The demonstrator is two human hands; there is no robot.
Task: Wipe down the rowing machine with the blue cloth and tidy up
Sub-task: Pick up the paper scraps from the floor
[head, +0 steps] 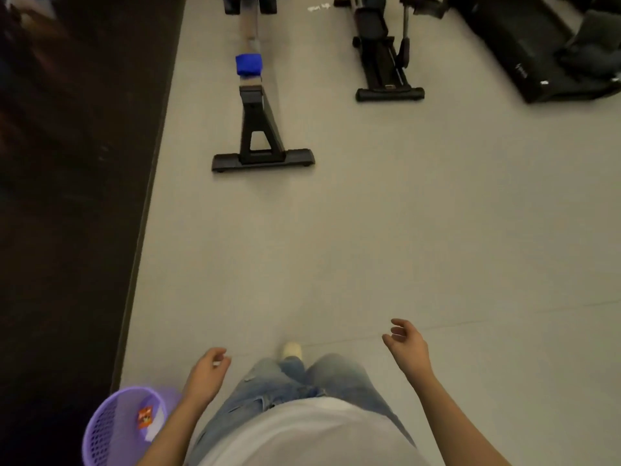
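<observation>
Pale grey floor (369, 230) ran the length of the room, with a dark strip along its left side. Nearest the person, a purple basket (100, 428) stood beside the left forearm and held an orange wrapper (145, 417) and some white paper.

The left hand (206, 371) and right hand (408, 344) hung in front of the body. The fingers of both were loosely curled and apart, and neither hand gripped anything.

Well ahead stood the rowing machine (257, 129), its rear foot towards the person. The blue cloth (248, 64) lay draped over the rail just beyond the rear support, well apart from both hands. Further off, small white scraps (317, 7) lay on the floor, and a second machine (386, 62) stood to the right.

Assessment: some litter appeared to have been binned. Blur prevented any judgement of whether the rail had been wiped. The cloth had not been put away and the scraps had not been picked up, so tidying was judged incomplete.
</observation>
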